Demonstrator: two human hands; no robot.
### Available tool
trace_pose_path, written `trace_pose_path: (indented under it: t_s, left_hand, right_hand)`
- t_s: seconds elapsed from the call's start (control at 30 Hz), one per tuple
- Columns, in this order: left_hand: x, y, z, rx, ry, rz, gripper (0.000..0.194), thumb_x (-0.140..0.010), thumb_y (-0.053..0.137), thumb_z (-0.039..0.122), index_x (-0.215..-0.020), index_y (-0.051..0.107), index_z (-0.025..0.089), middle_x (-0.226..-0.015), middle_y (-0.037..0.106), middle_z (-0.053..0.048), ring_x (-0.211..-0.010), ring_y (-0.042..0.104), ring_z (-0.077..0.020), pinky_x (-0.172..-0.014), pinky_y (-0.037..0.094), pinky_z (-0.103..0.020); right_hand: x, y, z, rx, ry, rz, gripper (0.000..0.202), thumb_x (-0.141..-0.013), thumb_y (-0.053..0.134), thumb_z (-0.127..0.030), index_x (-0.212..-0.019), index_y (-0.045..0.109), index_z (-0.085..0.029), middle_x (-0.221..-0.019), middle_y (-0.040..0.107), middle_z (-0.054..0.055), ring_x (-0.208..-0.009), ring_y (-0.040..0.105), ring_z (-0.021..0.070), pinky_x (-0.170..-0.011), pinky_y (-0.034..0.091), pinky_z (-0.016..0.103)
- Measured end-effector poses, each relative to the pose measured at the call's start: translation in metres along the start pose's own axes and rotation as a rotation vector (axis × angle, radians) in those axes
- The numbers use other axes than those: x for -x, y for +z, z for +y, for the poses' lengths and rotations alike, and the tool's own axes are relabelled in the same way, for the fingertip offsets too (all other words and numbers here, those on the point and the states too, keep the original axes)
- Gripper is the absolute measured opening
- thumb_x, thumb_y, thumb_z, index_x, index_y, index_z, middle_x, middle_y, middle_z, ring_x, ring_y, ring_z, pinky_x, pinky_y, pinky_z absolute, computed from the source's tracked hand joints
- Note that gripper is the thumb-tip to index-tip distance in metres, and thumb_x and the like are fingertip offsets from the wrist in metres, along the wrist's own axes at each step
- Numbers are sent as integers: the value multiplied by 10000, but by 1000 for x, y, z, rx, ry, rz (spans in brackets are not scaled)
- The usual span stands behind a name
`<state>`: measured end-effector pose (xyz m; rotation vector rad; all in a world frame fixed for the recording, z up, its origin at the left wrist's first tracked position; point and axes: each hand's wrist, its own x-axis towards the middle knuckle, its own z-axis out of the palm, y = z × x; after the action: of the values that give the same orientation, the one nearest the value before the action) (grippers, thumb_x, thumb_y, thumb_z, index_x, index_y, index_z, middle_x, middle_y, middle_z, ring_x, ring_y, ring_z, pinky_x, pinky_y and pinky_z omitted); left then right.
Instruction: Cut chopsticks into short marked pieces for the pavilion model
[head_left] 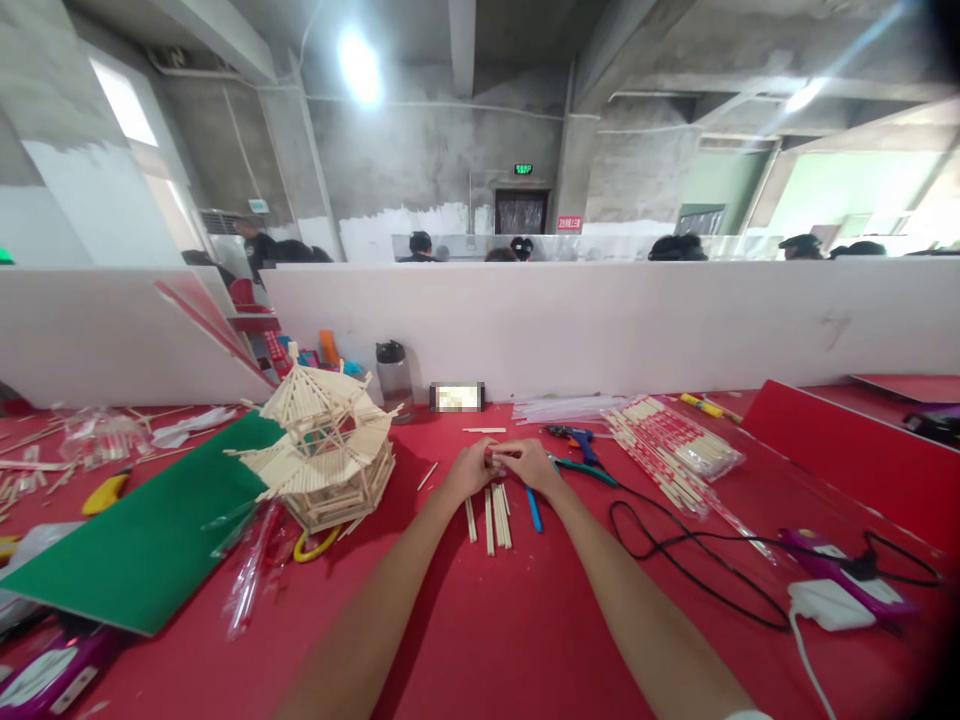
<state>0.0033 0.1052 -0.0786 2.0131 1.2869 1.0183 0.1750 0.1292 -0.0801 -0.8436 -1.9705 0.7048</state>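
Observation:
My left hand point(472, 470) and my right hand point(527, 464) meet over the middle of the red table, fingers closed together around something too small to make out. Just below them lie several pale wooden sticks point(500, 518), side by side and pointing toward me. A blue pen-like tool point(534, 509) rests beside my right hand. Beyond my fingertips is a short thin stick point(484, 430). To the left stands a pagoda-like model point(330, 440) built of wooden sticks, with two roof tiers.
Right of my hands are a blue glue gun point(583, 446), teal-handled pliers point(589, 470), bagged sticks point(667, 450), a looping black cable and a purple power strip point(847, 575). A green board point(150, 530) lies left. A bottle point(394, 380) and phone point(457, 397) stand by the white partition point(600, 320).

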Motion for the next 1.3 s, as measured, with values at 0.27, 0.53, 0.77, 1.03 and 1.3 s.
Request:
trace_pose_path:
  t_s: [0.27,0.53,0.77,1.03,1.3]
  left_hand:
    - [0,3,1,-6,-19,16,333,-694,752,230,-988,610,163,-832,718,-45,-760,678,-196,-711,516,-289]
    - [-2,3,-5,-12,52,3,309,-724,722,230,-1002,607,157,-861,723,-61,-764,679,-202,-699,518,-290]
    - [-2,-1,1,-87,42,-42,424,-717,719,197,-1120,589,169,-984,718,-74,-854,675,-194,-761,517,-287]
    - [-7,-46,32,-468,-146,-157,165,-732,647,165,-897,664,170,-912,718,-82,-847,662,-212,-752,483,-287]
    - [4,-18,70,-566,-104,-424,281,-521,837,333,-732,701,207,-795,721,-83,-786,684,-299,-729,508,-339]
  right_hand:
    - [-1,-4,-2,-46,16,-23,231,-801,660,-334,-950,780,-205,-941,767,58,-866,720,264,-798,560,355]
    - [0,-3,-2,-17,4,-12,265,-809,654,-316,-1034,761,-225,-1003,756,55,-894,717,259,-816,557,356]
    - [0,-2,-1,0,-6,3,219,-803,656,-316,-963,777,-229,-929,769,47,-830,721,247,-787,558,345]
    - [-1,-3,-5,-30,9,-3,227,-796,656,-330,-944,777,-208,-925,769,61,-841,721,242,-777,562,335]
    - [-2,-5,-7,-21,23,-12,248,-805,628,-338,-953,777,-205,-954,764,70,-876,721,252,-806,564,355]
